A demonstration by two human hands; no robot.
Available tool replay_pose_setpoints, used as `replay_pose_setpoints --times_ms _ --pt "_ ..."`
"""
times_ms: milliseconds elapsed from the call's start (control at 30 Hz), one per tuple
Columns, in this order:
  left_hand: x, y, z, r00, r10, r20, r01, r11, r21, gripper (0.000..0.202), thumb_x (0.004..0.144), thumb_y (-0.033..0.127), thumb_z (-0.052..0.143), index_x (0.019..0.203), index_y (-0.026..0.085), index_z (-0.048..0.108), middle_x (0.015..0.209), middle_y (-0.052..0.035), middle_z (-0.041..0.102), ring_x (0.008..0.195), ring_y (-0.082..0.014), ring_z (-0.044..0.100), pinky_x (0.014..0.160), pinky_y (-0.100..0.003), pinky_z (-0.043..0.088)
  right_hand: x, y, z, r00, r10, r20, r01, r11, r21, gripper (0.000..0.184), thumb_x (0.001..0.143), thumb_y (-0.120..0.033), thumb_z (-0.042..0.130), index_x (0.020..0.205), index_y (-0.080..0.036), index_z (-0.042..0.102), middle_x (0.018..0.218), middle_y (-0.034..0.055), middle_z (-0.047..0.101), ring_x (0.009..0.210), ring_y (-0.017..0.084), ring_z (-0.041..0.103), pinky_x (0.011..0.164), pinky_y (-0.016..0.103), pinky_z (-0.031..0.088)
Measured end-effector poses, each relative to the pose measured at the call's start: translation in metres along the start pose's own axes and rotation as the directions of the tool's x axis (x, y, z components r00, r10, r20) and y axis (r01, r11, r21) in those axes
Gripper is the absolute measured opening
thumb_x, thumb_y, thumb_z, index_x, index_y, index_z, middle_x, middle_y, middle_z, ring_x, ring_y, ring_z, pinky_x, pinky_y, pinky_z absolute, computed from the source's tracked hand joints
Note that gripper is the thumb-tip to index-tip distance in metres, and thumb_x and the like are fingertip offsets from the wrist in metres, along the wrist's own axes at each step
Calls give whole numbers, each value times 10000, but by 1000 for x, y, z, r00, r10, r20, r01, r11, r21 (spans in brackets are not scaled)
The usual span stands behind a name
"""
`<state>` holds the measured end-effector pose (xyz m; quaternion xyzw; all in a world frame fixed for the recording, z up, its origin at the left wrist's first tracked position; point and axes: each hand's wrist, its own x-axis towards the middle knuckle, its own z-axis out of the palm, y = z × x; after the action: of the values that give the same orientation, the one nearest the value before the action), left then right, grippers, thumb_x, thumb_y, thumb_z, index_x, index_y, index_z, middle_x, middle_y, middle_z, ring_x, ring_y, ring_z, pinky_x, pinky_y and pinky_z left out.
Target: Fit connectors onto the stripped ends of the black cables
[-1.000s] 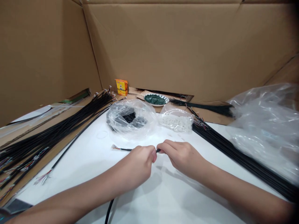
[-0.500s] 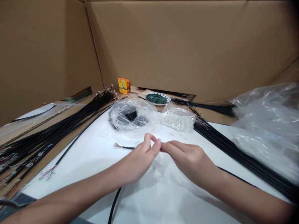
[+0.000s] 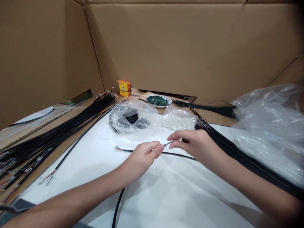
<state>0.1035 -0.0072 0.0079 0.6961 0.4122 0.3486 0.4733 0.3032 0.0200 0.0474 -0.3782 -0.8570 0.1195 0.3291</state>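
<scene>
My left hand is closed in a pinch, thumb against forefinger, on a black cable that hangs down below the wrist. A thin dark end sticks out past that thumb toward my right hand. The right thumb and forefinger pinch around the far part of this thin end; exactly what they grip is too small to make out. Behind both hands, another black cable lies across the white tabletop. Its left tip has coloured wires and a small white connector.
Black cable bundles lie at left and right. Behind the hands are a plastic bag of black pieces, a bag of small white parts, a plate of green bits and an orange box. Cardboard walls enclose the back.
My right hand has moved right and slightly up, away from my left hand. A thin dark end now shows between them, and the cable lying behind is more exposed.
</scene>
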Motion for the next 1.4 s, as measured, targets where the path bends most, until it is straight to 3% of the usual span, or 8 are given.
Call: replay_pose_setpoints --times_ms 67,233,433,633,900,1100,1267,1400 --pt "2 -6 1 1000 -24 -5 23 1000 -14 418 899 524 382 704 158 429 500 65 252 447 -54 212 446 -206 166 8 11 -4 991 135 16 -136 985 104 129 818 -272 614 792 -170 689 601 -12 610 488 77 479 463 203 331" --pt "4 -13 5 997 -74 -9 73 995 -71 344 905 498 380 970 174 475 444 103 235 373 -55 186 417 -194 164 17 34 1 903 262 340 -392 826 405 434 900 -481 459 883 -99 665 568 -20 478 449 53 355 432 200 274" --pt "-1 -4 3 981 -185 52 189 978 -85 325 905 409 388 1127 177 439 484 103 323 368 -43 171 404 -187 145 12 32 2 712 219 667 -664 518 539 294 853 -263 591 1120 -144 622 831 32 595 634 56 507 578 176 420" --pt "-5 4 3 992 -121 23 121 993 -5 285 913 423 377 934 166 498 547 57 395 485 -56 323 494 -186 252 13 36 7 813 263 520 -559 600 572 386 740 -138 665 1121 -170 607 1045 60 640 750 89 620 761 255 503" --pt "-2 12 -11 998 6 -59 4 987 164 419 897 530 380 731 158 480 699 18 525 531 -64 414 471 -186 302 13 27 12 939 225 260 -342 677 651 310 704 -261 744 984 -159 657 812 28 692 788 135 659 764 278 505" --pt "-3 13 -12 982 61 -181 -6 958 288 279 934 410 352 937 186 519 643 25 540 595 -98 462 563 -214 324 6 6 18 957 274 97 -274 737 618 254 736 -225 704 983 -175 668 961 51 696 843 167 673 777 306 523" --pt "-4 14 -8 982 80 -170 -16 936 353 282 932 413 350 882 190 514 600 43 425 557 -91 387 539 -223 259 5 11 30 949 300 95 -276 652 706 280 738 -271 719 984 -167 637 975 56 677 895 181 672 809 314 530" --pt "-2 13 -7 979 130 -154 -50 896 440 311 922 454 370 858 198 534 682 38 507 630 -96 446 584 -217 288 2 10 36 921 335 198 -349 487 800 278 742 -271 731 983 -177 632 908 30 667 850 147 672 785 278 535"
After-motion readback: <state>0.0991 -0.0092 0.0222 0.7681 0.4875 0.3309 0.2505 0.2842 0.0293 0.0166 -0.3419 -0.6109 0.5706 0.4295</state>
